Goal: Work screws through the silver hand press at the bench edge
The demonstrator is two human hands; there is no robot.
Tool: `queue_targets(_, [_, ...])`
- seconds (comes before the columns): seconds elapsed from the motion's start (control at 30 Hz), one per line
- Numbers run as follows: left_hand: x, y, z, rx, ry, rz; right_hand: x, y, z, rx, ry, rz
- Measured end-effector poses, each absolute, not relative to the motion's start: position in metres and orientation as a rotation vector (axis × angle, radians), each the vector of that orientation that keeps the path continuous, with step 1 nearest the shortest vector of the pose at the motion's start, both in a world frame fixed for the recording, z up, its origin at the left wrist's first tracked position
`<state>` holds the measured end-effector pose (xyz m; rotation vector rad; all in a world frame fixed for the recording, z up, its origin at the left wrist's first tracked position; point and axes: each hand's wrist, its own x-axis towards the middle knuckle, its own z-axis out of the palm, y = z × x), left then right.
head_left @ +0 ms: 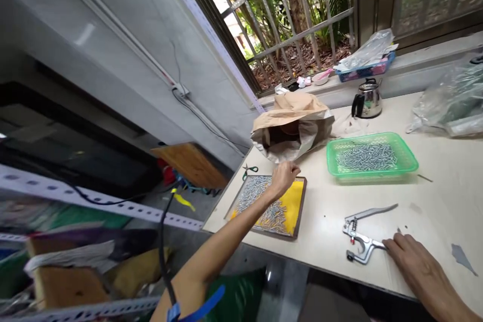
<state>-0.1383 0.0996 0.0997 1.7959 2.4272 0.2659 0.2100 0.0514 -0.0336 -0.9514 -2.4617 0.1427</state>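
Note:
My left hand (284,179) is above the far right part of a shallow tray (301,206) with a yellow bottom. Its fingers are curled together, and anything between them is hidden. Many small silvery metal pins (254,192) lie heaped in the tray, mostly on its left and front. On the tabletop my right hand (417,261) has its fingers closed at the end of the lower handle of metal hand-press pliers (364,246). The pliers' jaws point left and their upper handle (373,211) is raised apart from the lower one.
A green plastic basket (410,165) with similar metal pins stands behind the pliers. Behind the tray sits an opened paper sack (298,110); green-handled scissors (249,170) lie at the tray's far left. A kettle (370,99) and plastic bags (453,100) are further back. The table's edge (264,250) runs along the front.

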Motion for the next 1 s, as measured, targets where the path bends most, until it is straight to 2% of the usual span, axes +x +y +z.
queue_targets(0.1, [-0.16, 0.083, 0.061, 1.783, 2.466, 0.122, 0.211, 0.054, -0.044, -0.957, -2.449, 0.152])
queue_targets(0.3, [-0.173, 0.085, 0.015, 1.933, 2.335, 0.163, 0.222, 0.053, -0.074, -0.978, -2.427, 0.106])
queue_targets(0.43, [-0.177, 0.09, 0.004, 1.974, 2.309, 0.237, 0.23, 0.052, -0.077, -0.935, -2.396, 0.027])
queue_targets(0.6, [-0.172, 0.085, -0.006, 1.972, 2.29, 0.348, 0.236, 0.054, -0.066, -0.91, -2.53, 0.16])
queue_targets(0.77, [-0.167, 0.093, -0.017, 1.83, 2.356, 0.45, 0.229, 0.051, -0.068, -1.002, -2.466, 0.125])
queue_targets(1.0, [-0.168, 0.09, -0.01, 1.743, 2.306, 0.475, 0.214, 0.052, -0.047, -1.003, -2.543, 0.146])
